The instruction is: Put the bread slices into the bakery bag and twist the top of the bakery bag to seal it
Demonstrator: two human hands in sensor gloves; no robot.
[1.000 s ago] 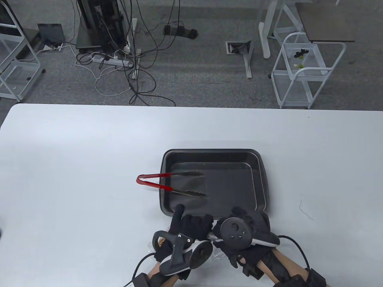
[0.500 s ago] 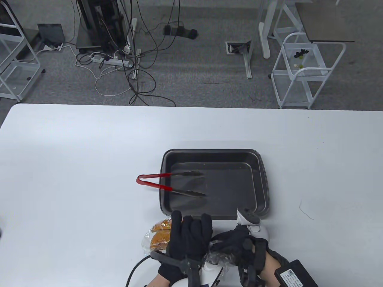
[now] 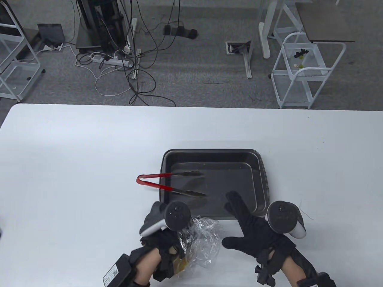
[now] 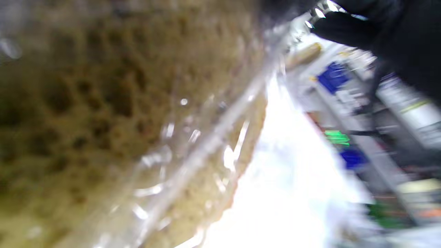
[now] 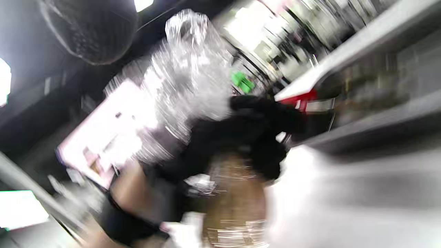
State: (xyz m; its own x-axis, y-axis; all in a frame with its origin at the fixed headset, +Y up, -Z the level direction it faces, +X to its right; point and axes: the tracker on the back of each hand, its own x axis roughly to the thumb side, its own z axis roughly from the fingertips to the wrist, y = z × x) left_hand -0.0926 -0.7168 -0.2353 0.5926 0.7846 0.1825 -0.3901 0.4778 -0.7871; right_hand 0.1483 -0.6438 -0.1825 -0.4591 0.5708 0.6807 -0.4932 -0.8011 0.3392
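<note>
Clear bakery bag (image 3: 200, 239) with bread slices (image 4: 103, 113) gripped in left hand (image 3: 163, 239), right hand (image 3: 254, 233) just beside, fingers spread.

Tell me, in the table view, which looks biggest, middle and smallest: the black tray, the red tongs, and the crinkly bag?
1. The black tray, clearly the biggest.
2 and 3. The red tongs and the crinkly bag look about alike: the tongs are longer but thin, the bag is wider, and the left hand hides part of it, so I won't rank them.

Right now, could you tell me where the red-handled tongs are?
In the table view, the tongs lie across the baking tray's left rim, tips inside, beyond the left hand.
</note>
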